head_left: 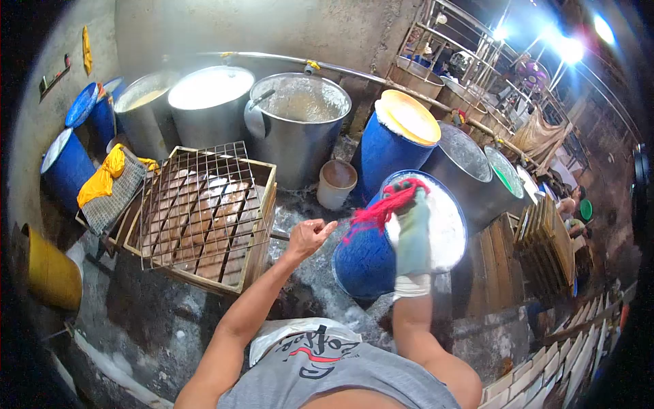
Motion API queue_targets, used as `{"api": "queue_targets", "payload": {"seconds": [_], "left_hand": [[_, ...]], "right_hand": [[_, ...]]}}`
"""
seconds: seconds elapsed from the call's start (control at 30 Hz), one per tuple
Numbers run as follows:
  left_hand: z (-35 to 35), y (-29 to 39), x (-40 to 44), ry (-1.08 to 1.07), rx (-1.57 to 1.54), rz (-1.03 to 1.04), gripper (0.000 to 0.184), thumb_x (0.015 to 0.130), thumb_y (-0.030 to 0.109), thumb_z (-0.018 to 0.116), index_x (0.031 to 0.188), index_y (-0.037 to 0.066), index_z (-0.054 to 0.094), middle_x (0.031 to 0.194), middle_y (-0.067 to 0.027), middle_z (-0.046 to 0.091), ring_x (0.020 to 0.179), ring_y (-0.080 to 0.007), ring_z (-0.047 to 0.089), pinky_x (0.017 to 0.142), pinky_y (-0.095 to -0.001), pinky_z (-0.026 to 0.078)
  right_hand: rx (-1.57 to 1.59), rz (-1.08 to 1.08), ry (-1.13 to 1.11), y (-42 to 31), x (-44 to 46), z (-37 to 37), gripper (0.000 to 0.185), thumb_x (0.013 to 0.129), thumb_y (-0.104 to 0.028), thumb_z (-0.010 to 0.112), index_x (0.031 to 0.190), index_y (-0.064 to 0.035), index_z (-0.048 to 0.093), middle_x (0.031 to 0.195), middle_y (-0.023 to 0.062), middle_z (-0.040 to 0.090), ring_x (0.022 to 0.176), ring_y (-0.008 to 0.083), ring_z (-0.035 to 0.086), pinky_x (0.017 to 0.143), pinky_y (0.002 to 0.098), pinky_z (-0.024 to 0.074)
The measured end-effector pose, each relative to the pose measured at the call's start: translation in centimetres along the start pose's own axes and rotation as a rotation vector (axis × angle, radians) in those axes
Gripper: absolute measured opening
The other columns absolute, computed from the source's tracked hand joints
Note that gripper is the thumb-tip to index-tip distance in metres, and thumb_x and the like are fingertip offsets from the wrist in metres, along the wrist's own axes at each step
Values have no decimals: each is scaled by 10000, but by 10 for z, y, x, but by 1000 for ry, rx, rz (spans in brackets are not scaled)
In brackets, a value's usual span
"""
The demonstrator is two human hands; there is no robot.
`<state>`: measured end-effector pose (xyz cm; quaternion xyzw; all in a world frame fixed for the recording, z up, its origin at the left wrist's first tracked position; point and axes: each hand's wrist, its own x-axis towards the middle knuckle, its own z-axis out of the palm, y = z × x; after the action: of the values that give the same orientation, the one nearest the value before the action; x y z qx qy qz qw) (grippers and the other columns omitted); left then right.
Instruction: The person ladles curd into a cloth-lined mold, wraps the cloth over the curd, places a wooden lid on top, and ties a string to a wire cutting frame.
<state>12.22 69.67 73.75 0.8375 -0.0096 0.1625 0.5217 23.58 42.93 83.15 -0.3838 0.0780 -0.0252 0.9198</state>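
Observation:
My right hand point(411, 194) wears a long pale-green glove with a white band at the forearm. It is closed on a bright red, stringy cloth point(383, 208), held over a blue drum point(364, 255) filled with white, foamy-looking stuff. The cloth's loose end hangs past the drum's left rim. Bare and empty, my left hand point(312, 238) is out in front of me, left of that drum, its fingers curled in. Left of it stands a wooden frame box point(255, 262) with a metal grid point(204, 204) lying tilted on top.
Large metal vats point(296, 150) line the back wall beneath a pipe point(368, 76). A small bucket point(336, 185) and another blue drum point(392, 153) with a yellow basin stand ahead. Wooden boards point(541, 238) are stacked at right. At left are a yellow barrel point(51, 269) and wet floor.

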Motion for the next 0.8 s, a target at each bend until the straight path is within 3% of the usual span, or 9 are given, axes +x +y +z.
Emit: {"api": "queue_targets", "payload": {"seconds": [0.1, 0.23, 0.27, 0.33, 0.43, 0.5, 0.63, 0.7, 0.8], "left_hand": [[11, -27, -9, 73, 8, -62, 648, 935, 538, 735, 633, 9, 513, 558, -102, 465, 538, -237, 427, 549, -426, 384], [-16, -44, -10, 193, -71, -255, 629, 922, 479, 779, 607, 27, 475, 551, -81, 451, 543, -203, 411, 546, -423, 377], [-28, -50, -5, 227, -44, -289, 616, 917, 449, 794, 604, 36, 462, 551, -69, 453, 551, -183, 409, 547, -416, 379], [-43, -68, 8, 261, -9, -319, 606, 912, 419, 810, 601, 44, 449, 550, -56, 455, 559, -164, 407, 548, -410, 380], [-43, -95, 24, 313, 91, -368, 578, 916, 387, 812, 604, 60, 452, 555, -40, 493, 560, -145, 422, 541, -395, 386], [-45, -85, 34, 327, 65, -372, 533, 950, 372, 785, 640, 86, 458, 578, -16, 544, 552, -145, 474, 527, -381, 410], [-44, -95, 54, 137, -994, -811, 483, 1017, 379, 706, 689, 130, 453, 592, -1, 553, 531, -130, 537, 491, -325, 441], [-55, -139, 66, -44, -1066, -761, 446, 1029, 361, 685, 711, 130, 475, 618, 1, 544, 511, -120, 519, 486, -333, 443], [-73, -148, 76, 273, 212, -281, 449, 989, 434, 700, 813, 26, 634, 619, -102, 580, 540, -257, 604, 532, -449, 492]], "right_hand": [[206, 0, 148, 71, 71, -58, 217, 1060, -342, 599, 1164, -156, 637, 956, 36, 656, 767, 136, 624, 597, 331, 544], [-692, 38, -4, 120, 38, -54, 278, 1074, -364, 580, 1182, -110, 615, 961, 52, 672, 714, 150, 630, 625, 356, 553], [-232, 325, 105, 165, 62, -77, 299, 1065, -347, 603, 1212, -87, 610, 1014, 84, 692, 785, 206, 669, 681, 377, 566], [-57, 563, -30, 217, 43, -88, 437, 1021, -374, 671, 1296, -44, 593, 1126, 162, 711, 982, 314, 701, 822, 420, 569], [-1080, 284, -632, 226, -35, -71, 472, 948, -332, 774, 1322, -77, 642, 1092, 157, 745, 1017, 254, 694, 904, 397, 548], [-1404, 136, -901, 212, -70, -40, 471, 884, -284, 835, 1285, -87, 684, 1087, 131, 763, 986, 192, 686, 917, 381, 534], [-1523, 315, -1007, 219, -87, -27, 504, 890, -394, 781, 1278, -86, 686, 1096, 201, 752, 1012, 312, 716, 911, 412, 541], [-1554, 255, -974, 214, -95, -29, 497, 918, -431, 736, 1272, -85, 690, 1104, 234, 741, 1021, 383, 711, 914, 442, 541], [-1424, 346, -881, 211, -100, -42, 384, 950, -322, 722, 1279, -124, 703, 1094, 124, 769, 1006, 218, 719, 868, 379, 562]]}}
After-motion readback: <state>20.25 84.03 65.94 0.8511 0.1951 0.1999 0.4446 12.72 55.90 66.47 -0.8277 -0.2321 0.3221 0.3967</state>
